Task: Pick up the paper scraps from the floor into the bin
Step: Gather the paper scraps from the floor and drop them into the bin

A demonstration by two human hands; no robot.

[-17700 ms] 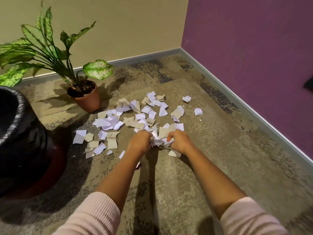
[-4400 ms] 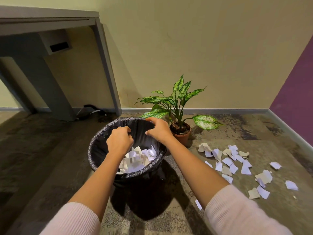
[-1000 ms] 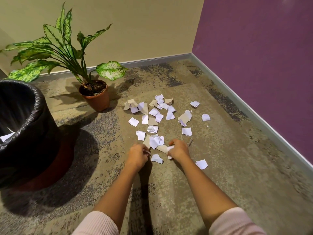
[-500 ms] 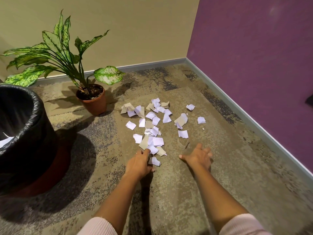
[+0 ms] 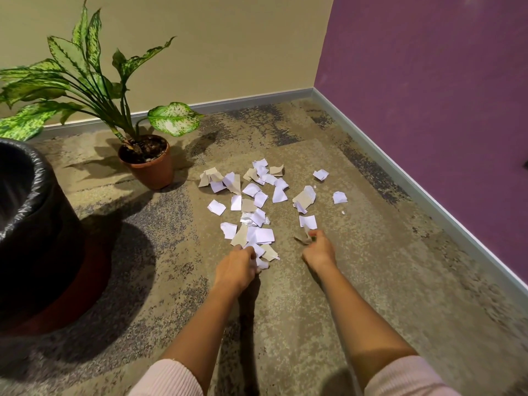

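In the head view, the paper scraps [image 5: 254,201] lie scattered on the carpet [image 5: 371,281] at 12 o'clock from both hands. The left hand [image 5: 237,267] curls its fingers around white pieces at the pile's near edge, and the right hand [image 5: 317,250] pinches a tan scrap [image 5: 303,238]. The black-lined bin [image 5: 43,178] stands at 9 o'clock from the hands, well apart from the scraps, and a potted plant [image 5: 148,164] stands at 11 o'clock.
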